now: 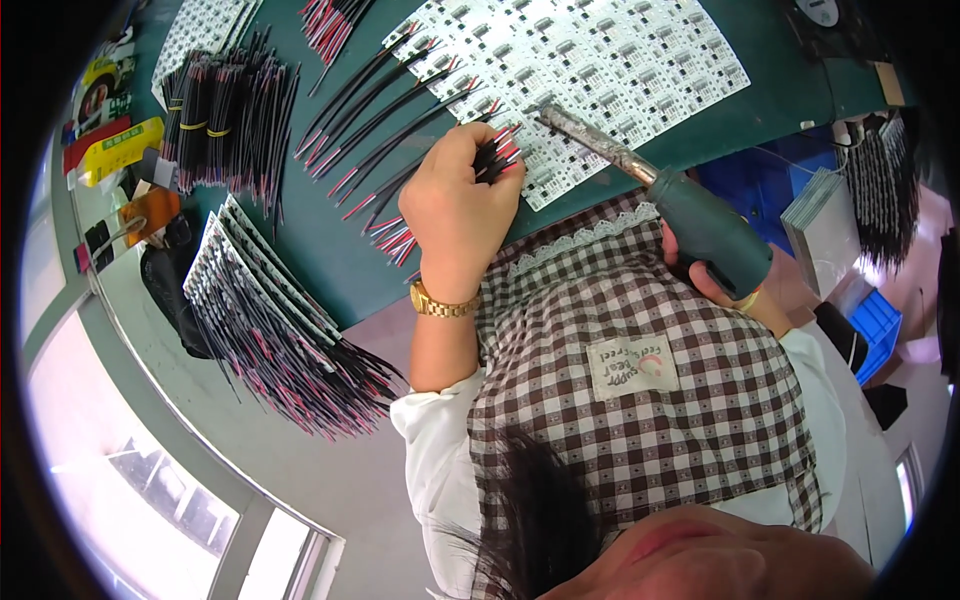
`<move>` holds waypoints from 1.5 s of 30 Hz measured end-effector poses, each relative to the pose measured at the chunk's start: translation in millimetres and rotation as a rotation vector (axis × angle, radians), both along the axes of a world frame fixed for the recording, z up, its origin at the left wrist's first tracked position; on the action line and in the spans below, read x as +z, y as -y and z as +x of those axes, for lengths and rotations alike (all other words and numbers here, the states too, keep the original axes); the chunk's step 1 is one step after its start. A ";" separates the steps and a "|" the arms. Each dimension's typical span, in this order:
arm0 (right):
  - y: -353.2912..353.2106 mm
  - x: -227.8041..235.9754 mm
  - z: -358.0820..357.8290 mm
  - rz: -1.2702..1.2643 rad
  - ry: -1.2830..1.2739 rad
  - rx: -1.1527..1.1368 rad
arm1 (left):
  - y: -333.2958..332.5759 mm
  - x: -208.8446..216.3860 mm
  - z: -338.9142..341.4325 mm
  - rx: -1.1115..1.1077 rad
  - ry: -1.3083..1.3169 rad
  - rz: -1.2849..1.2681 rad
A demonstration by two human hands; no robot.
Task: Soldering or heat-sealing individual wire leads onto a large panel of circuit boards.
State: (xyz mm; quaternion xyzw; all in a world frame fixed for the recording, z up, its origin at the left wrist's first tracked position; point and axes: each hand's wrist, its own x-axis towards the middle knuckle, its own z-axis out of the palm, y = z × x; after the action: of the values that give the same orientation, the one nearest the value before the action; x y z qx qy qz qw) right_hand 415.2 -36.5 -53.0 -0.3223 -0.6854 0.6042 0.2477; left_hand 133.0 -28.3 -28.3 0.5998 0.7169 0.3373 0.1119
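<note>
My left hand (462, 205), with a gold watch at its wrist, is closed round a small bunch of black wires (497, 157) with red and white ends. The wire ends lie over the near left edge of a white circuit board panel (640, 60). In my right hand (712, 286) is a soldering iron (712, 228) with a dark green handle, which hides part of the fingers. Its long metal barrel points up and left, and the tip is over the panel, close to the wire ends. I cannot tell whether the tip touches the board.
Rows of black wires (375, 140) lie along the panel's left side on the green table (330, 265). Banded wire bundles (205, 125) lie farther left. Stacked boards with wires attached (290, 330) hang over the near left edge. A blue crate (875, 335) is low on the right.
</note>
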 end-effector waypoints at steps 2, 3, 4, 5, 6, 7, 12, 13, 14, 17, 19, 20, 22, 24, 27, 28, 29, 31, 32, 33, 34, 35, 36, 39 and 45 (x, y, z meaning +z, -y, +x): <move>-5.6 6.9 -4.9 0.063 -0.029 -0.034 | -1.4 1.0 0.8 -0.001 -0.008 -0.006; -7.7 9.5 -6.9 0.126 -0.055 -0.067 | -1.9 1.1 1.1 0.000 -0.008 -0.006; -7.8 9.6 -7.3 0.125 -0.058 -0.069 | -2.3 1.5 1.4 0.002 -0.007 -0.007; -7.3 9.9 -8.3 0.102 -0.053 -0.081 | -1.7 2.8 0.8 0.002 -0.011 -0.007; -6.6 10.0 -9.5 0.077 -0.048 -0.093 | -0.6 4.4 -0.1 0.010 -0.025 -0.017; -5.1 10.5 -8.2 0.080 -0.043 -0.098 | -1.0 4.0 1.3 0.010 -0.029 -0.025; 0.0 6.2 -3.6 -0.027 -0.044 -0.128 | -8.3 12.4 -2.4 -0.005 0.086 -0.164; -0.3 5.8 -2.4 -0.029 -0.046 -0.125 | -11.3 16.1 -5.0 -0.019 0.158 -0.247; -0.8 5.9 -0.8 0.029 -0.017 -0.092 | -13.2 18.2 -7.3 -0.016 0.155 -0.248; -4.4 8.5 0.3 0.114 0.003 -0.044 | -18.4 9.9 -11.7 -0.070 0.281 -0.273; -6.8 11.3 -3.6 0.136 -0.021 -0.024 | -14.9 8.8 -15.5 -0.064 0.249 -0.282; -8.5 13.4 -8.0 0.171 0.016 -0.007 | -11.9 9.3 -18.3 -0.055 0.210 -0.292; -9.3 13.7 -10.9 0.201 0.063 0.006 | -11.2 9.9 -17.6 -0.062 0.207 -0.308; -9.1 12.3 -7.7 0.254 0.014 -0.049 | -14.7 2.4 -12.7 -0.080 0.221 -0.326; -6.7 23.3 -16.8 0.320 -0.003 -0.049 | -8.9 15.5 -21.5 -0.081 0.192 -0.239; -5.5 20.2 -16.4 0.314 -0.001 -0.049 | -8.8 12.9 -20.7 -0.081 0.177 -0.247; -4.4 17.9 -16.5 0.293 -0.002 -0.049 | -8.4 10.7 -20.3 -0.082 0.162 -0.254; -1.1 12.1 -13.7 0.272 -0.001 -0.047 | -8.1 4.3 -21.5 -0.080 0.183 -0.241; 2.4 5.3 -8.3 0.223 -0.006 -0.005 | -8.2 2.0 -21.9 -0.079 0.203 -0.225; 4.6 0.5 -4.0 0.175 -0.012 0.038 | -9.0 2.0 -21.9 -0.077 0.204 -0.223; 6.5 -2.9 -2.5 0.173 -0.014 0.041 | -8.9 2.8 -22.8 -0.096 0.185 -0.225; 7.8 -5.5 -1.7 0.181 -0.012 0.059 | -8.6 4.7 -23.8 -0.114 0.165 -0.227; 8.6 -7.6 -1.7 0.190 -0.011 0.077 | -8.4 8.2 -24.3 -0.109 0.163 -0.227; 8.9 -6.9 2.8 0.207 0.004 0.078 | -10.5 13.2 -20.3 -0.125 0.114 -0.306; 14.2 8.3 -12.6 0.100 -0.009 -0.024 | -5.1 13.9 -30.4 -0.145 0.078 -0.323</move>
State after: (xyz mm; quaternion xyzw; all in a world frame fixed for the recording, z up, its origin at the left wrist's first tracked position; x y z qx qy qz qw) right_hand 402.6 -50.7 -44.8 -0.3151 -0.7098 0.5674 0.2738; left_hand 102.5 -23.2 -14.4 0.6105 0.7118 0.2318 0.2587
